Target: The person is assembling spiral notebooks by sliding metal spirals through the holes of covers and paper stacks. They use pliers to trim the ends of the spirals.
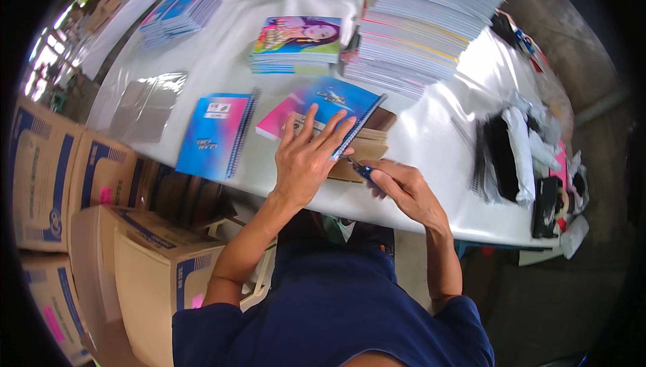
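My left hand [303, 162] lies with its fingers spread over a blue and pink spiral notebook [336, 94], pressing it on the table. In my right hand [407, 191] is a pair of small pliers [364, 170] with dark blue handles; their jaws are at the near end of the notebook's wire coil. Whether the jaws grip the wire is too small to tell. Brown cardboard sheets [371, 145] lie under the notebook's right side. To the left, a second spiral notebook [214, 135] rests flat, its coil along its right edge.
Beyond my hands stands a short stack of books [296, 44] with a portrait cover. A tall pile of bound sheets [417, 37] rises behind on the right. Loose black coils [479, 158] and plastic wrappings [521, 145] lie at right. Cardboard boxes [151, 259] stand left of the table.
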### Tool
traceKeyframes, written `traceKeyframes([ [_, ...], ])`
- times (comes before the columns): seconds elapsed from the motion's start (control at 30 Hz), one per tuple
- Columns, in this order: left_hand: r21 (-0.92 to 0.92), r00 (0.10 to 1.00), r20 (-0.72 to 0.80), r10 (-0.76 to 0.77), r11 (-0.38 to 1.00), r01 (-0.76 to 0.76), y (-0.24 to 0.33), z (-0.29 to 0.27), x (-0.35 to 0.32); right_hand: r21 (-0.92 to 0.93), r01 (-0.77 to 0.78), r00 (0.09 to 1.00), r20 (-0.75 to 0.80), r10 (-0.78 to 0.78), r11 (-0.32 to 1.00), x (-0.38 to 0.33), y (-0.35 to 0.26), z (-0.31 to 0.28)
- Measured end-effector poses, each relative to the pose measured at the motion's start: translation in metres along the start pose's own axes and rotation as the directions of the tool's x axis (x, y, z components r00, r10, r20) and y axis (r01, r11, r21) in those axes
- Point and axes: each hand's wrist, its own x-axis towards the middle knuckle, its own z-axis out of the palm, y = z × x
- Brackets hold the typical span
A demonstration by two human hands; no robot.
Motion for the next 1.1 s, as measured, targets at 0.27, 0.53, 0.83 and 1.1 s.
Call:
traceKeyframes([
  [0.27, -0.347, 0.916, -0.212, -0.341, 0.902, 0.255, -0.101, -0.080, 0.007, -0.527, -0.220, 0.818, -0.558, -0.139, 0.821, 0.017, 0.076, -0.058],
  [0.53, 0.063, 0.682, 0.578, -0.449, 0.857, 0.511, -0.152, -0.092, -0.112, -0.838, -0.335, 0.854, -0.463, -0.238, 0.431, 0.001, 0.151, -0.074],
  [0.83, 0.102, 0.987, 0.064, -0.149, 0.985, 0.142, -0.166, 0.038, 0.050, -0.873, -0.220, 0.777, -0.426, -0.464, 0.435, 0.035, 0.132, -0.068],
  [1.1, 0.278, 0.912, 0.357, -0.202, 0.955, 0.103, -0.195, 0.103, 0.105, -0.818, -0.082, 0.789, -0.402, -0.464, 0.570, 0.032, 0.074, -0.062],
])
